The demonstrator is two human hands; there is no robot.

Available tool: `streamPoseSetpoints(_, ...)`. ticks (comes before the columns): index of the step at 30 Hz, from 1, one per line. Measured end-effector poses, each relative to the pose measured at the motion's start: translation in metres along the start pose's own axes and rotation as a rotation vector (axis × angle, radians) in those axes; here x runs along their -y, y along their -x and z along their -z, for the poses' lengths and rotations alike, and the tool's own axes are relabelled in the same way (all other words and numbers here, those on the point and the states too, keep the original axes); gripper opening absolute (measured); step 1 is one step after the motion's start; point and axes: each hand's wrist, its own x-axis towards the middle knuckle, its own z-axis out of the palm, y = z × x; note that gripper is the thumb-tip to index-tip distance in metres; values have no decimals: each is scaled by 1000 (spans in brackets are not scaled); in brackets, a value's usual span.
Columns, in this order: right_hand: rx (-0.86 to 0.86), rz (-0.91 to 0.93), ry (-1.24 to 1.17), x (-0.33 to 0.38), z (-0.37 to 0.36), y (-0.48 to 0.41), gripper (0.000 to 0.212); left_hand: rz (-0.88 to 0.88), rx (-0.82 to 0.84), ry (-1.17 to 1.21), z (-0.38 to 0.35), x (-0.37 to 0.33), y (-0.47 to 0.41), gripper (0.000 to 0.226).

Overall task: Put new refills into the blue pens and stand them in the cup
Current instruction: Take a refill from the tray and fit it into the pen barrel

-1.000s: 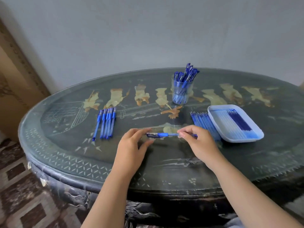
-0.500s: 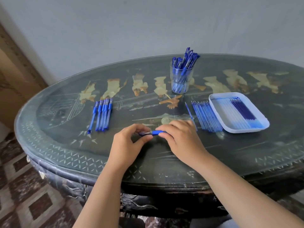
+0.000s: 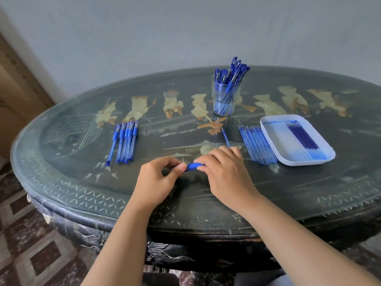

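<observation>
Together left hand (image 3: 156, 178) and right hand (image 3: 224, 172) pinch 1 blue pen (image 3: 192, 166).

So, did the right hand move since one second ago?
Yes. The right hand moved left, off the near ends of the loose refills beside the tray, toward the left hand.

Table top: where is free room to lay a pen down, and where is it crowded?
Bare: the stretch between the pen row and the cup, and the front strip left of the left hand. Crowded: right hand, loose refill, refill row and tray lie close together.
</observation>
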Motion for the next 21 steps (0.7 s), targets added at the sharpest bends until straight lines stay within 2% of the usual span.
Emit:
streamPoseSetpoints(4, 21, -10, -10, 0, -2, 0, 23, 13, 5, -2, 1, 0, 0, 12)
streamPoseSetpoints(9, 155, -84, -90, -2, -8, 0, 25, 20, 3, -31, 0, -1, 0, 16)
streamPoseSetpoints(13, 188, -119, -87, -3, -8, -1, 26, 9, -27, -64, -3, 0, -1, 13)
streamPoseSetpoints(21, 220, -146, 26, -1, -6, -2, 14, -8, -57, -76, -3, 1, -1, 14)
